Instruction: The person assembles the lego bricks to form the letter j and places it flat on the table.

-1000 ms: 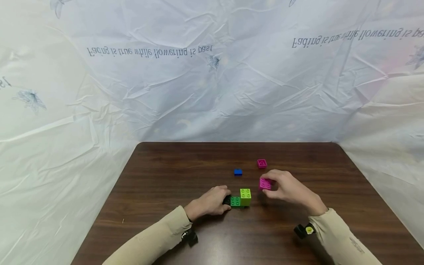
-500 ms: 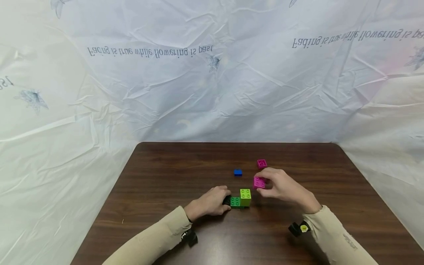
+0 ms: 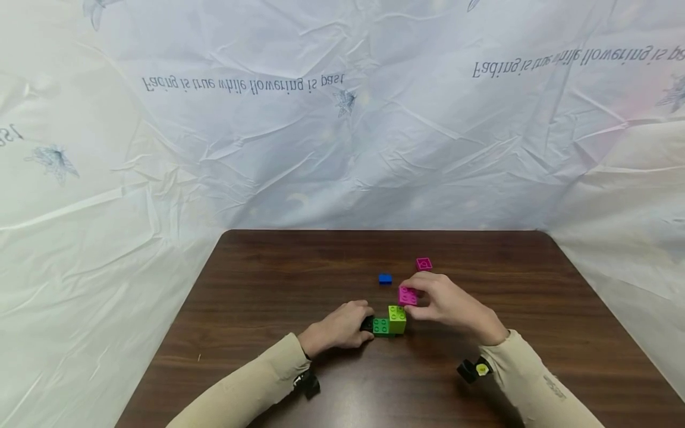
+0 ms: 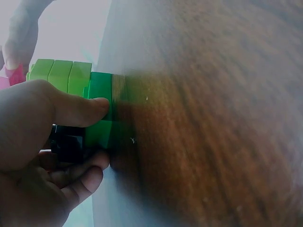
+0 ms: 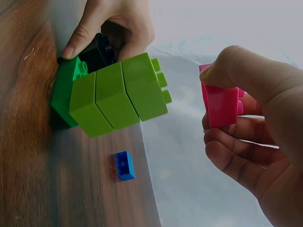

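Observation:
My left hand (image 3: pixel 342 325) grips the dark green base brick (image 4: pixel 100 85) on the table, its thumb along one side and fingers on the other. A black brick (image 5: pixel 96 56) stands on that base, partly hidden by the hand. On the base's right end rises a stack of three lime green bricks (image 5: pixel 111 97), studs facing up. Between thumb and fingers, my right hand (image 3: pixel 449 306) pinches a pink brick (image 3: pixel 407 296), studs up. It is held clear of the stack, just above and behind it in the head view.
A small blue brick (image 3: pixel 385 279) lies behind the stack. Farther back on the brown table (image 3: pixel 267 261) is a magenta brick (image 3: pixel 424 263), its hollow underside showing. A pale printed sheet (image 3: pixel 342 148) hangs past the table's far edge.
My right hand has carried the pink brick leftward, from right of the lime green stack to close over it. The left hand and the base it grips have stayed put.

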`<move>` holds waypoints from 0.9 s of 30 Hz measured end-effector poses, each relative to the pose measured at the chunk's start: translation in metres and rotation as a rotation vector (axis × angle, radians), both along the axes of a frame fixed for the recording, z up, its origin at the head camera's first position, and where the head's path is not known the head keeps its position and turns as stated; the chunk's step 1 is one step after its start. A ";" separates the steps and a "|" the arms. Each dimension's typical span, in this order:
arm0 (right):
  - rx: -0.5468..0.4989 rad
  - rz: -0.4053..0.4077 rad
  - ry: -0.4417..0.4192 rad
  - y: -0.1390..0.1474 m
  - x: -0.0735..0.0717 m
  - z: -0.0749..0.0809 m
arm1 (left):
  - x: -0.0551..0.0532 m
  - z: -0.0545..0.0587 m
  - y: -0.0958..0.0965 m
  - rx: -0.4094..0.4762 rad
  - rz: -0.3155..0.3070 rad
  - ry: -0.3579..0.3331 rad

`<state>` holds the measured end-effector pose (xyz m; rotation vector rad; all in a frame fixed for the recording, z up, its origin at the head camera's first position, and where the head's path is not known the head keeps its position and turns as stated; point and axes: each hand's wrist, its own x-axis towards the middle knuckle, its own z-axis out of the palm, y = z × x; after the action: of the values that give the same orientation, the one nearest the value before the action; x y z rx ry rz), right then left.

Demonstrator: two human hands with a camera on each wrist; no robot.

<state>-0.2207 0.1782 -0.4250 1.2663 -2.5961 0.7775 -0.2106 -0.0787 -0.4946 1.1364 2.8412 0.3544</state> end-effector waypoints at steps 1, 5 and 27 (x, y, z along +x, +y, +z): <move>0.005 0.004 -0.008 -0.001 0.000 0.000 | 0.000 0.000 0.000 0.000 0.000 0.002; 0.029 0.009 -0.038 -0.004 0.001 0.001 | 0.000 0.001 0.001 0.002 0.003 -0.007; 0.063 0.059 -0.072 -0.012 0.002 -0.007 | 0.000 0.001 0.000 0.006 0.001 -0.030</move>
<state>-0.2188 0.1657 -0.4323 1.3626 -2.6710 0.7708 -0.2109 -0.0791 -0.4931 1.1208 2.8166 0.3771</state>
